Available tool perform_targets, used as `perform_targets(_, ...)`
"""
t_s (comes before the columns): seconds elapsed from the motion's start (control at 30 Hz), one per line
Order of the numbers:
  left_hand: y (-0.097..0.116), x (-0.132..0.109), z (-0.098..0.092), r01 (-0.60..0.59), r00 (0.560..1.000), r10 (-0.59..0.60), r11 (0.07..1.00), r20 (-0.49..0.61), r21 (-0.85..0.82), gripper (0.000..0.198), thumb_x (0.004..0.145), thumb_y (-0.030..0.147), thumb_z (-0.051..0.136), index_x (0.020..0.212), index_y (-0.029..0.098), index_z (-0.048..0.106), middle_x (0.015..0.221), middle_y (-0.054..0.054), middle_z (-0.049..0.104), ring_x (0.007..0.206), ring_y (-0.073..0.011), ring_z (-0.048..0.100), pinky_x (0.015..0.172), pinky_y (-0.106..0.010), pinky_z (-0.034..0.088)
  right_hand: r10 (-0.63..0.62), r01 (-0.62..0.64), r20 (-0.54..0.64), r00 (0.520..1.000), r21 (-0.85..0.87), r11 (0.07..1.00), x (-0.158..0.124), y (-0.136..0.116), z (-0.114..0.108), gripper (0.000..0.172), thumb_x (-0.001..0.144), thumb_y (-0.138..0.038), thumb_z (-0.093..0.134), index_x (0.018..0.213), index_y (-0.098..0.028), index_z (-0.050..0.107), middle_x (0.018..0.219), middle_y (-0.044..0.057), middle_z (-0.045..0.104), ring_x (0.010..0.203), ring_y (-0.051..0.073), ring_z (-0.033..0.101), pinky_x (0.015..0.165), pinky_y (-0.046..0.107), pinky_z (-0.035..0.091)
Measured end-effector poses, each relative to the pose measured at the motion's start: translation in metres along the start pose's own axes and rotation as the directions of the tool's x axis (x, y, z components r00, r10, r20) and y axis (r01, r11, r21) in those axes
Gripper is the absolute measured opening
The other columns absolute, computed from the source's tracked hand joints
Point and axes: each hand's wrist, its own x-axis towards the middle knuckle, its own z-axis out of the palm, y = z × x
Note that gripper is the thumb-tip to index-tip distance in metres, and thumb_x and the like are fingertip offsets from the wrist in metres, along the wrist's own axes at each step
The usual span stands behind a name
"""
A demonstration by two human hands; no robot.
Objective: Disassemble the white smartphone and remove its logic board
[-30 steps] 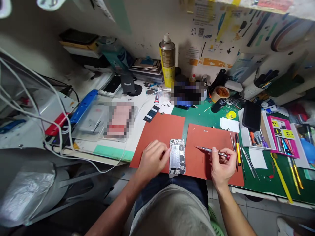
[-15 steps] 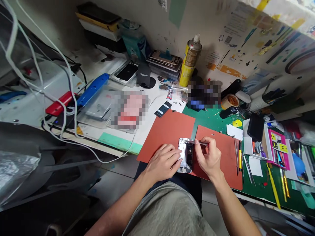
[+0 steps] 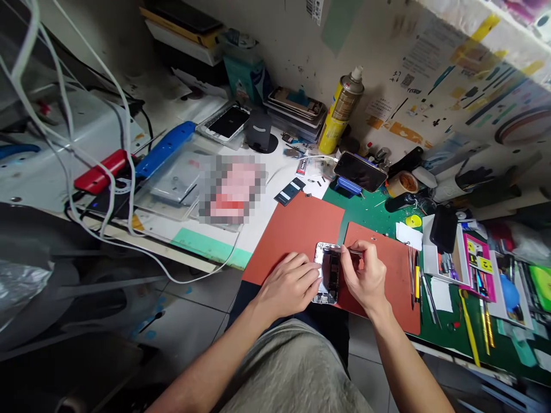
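An opened phone (image 3: 330, 275) with its inner parts exposed lies near the front edge of the orange-red mat. My left hand (image 3: 293, 284) rests against its left side, fingers curled together over that edge and gripping it; the thumb is hidden. At the phone's upper right edge, my right hand (image 3: 365, 275) pinches thin dark metal tweezers (image 3: 356, 252). Only the rear part of the tweezers shows clearly, and their tips are hard to make out over the phone.
The orange-red mats (image 3: 301, 223) cover a green cutting mat (image 3: 361, 209). To the right lie several pens and tools (image 3: 416, 278), a yellow brush-like tool (image 3: 470, 327) and boxes (image 3: 443, 252). Behind stand a spray can (image 3: 340, 112) and a propped phone (image 3: 360, 171). White cables (image 3: 124, 235) hang at left.
The view has shifted slightly. My left hand still holds the phone and my right hand still pinches the tweezers at its upper right. The phone's inside looks darker, less glaring.
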Motion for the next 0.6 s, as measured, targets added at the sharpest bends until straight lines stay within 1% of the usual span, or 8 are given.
perform_targets(0.33, 0.0004, -0.0013, -0.0002, 0.009, 1.0, -0.009, 1.0, 0.01, -0.002, 0.009, 0.101, 0.016, 0.059, 0.097, 0.019, 0.067, 0.102, -0.006, 0.079, 0.087, -0.0236, 0.06, 0.081, -0.044, 0.046, -0.09, 0.094, 0.056, 0.994, -0.068, 0.993, 0.0043, -0.0002, -0.0019, 0.009, 0.107, -0.026, 0.062, 0.105, -0.022, 0.055, 0.077, -0.003, 0.065, 0.057, 0.012, 0.06, 0.056, 0.023, 0.047)
perform_targets(0.5, -0.0005, -0.0033, 0.0016, 0.013, 1.0, -0.013, 1.0, 0.013, -0.007, 0.011, 0.101, 0.017, 0.058, 0.095, 0.02, 0.067, 0.103, -0.007, 0.079, 0.089, -0.024, 0.062, 0.082, -0.044, 0.046, -0.095, 0.101, 0.073, 0.993, -0.085, 0.991, 0.0045, 0.0005, -0.0023, 0.008, 0.107, -0.028, 0.061, 0.105, -0.022, 0.055, 0.078, -0.002, 0.065, 0.056, 0.012, 0.059, 0.055, 0.024, 0.047)
perform_targets(0.6, 0.0005, -0.0032, 0.0013, 0.014, 1.0, -0.014, 1.0, 0.018, 0.014, 0.012, 0.102, 0.018, 0.058, 0.093, 0.02, 0.066, 0.102, -0.008, 0.078, 0.089, -0.024, 0.061, 0.082, -0.044, 0.046, -0.115, 0.125, 0.113, 0.987, -0.09, 0.988, 0.0067, -0.0006, -0.0051, 0.008, 0.108, -0.028, 0.06, 0.108, -0.022, 0.054, 0.078, -0.002, 0.064, 0.057, 0.013, 0.058, 0.055, 0.025, 0.046)
